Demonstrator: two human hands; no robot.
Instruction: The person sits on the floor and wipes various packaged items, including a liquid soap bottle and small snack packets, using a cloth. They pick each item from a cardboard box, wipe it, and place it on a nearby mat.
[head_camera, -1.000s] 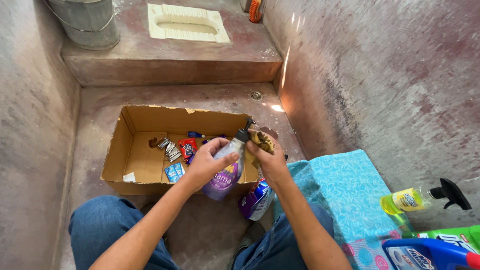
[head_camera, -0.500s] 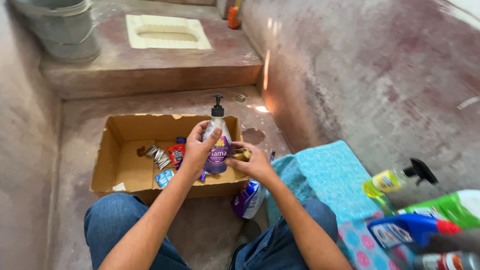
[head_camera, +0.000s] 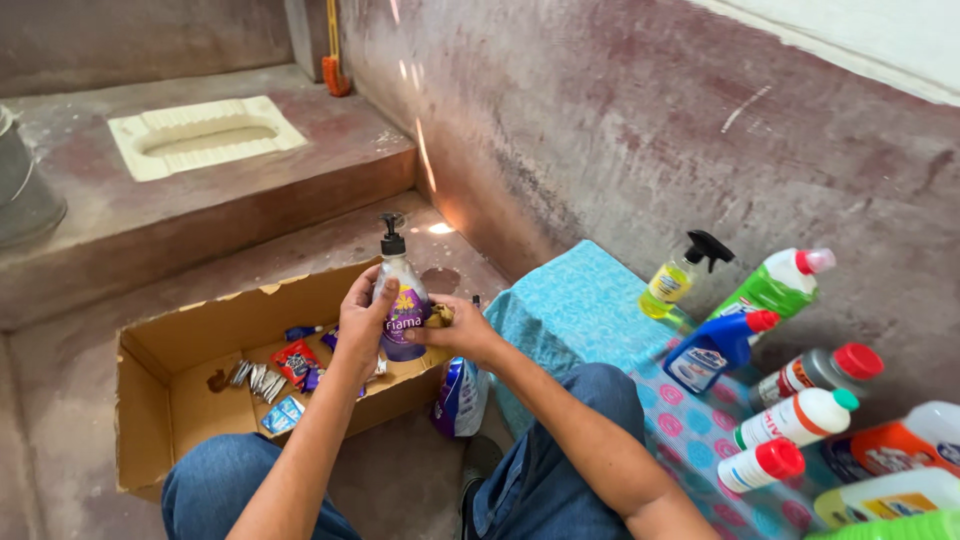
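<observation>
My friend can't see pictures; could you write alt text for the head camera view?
A seated person's left hand holds a clear pump bottle with a purple label upright over an open cardboard box, while the right hand presses a brownish rag against it. Plastic cleaning bottles lie on a turquoise cloth.

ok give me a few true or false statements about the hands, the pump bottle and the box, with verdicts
1. The left hand grips a clear pump bottle with a purple label and black pump, held upright. True.
2. The right hand is empty. False: it holds a small brownish rag against the bottle.
3. The open brown cardboard box holds small sachets. True.
4. The blue spray bottle with a red trigger stands inside the box. False: it lies on the turquoise patterned cloth.
</observation>
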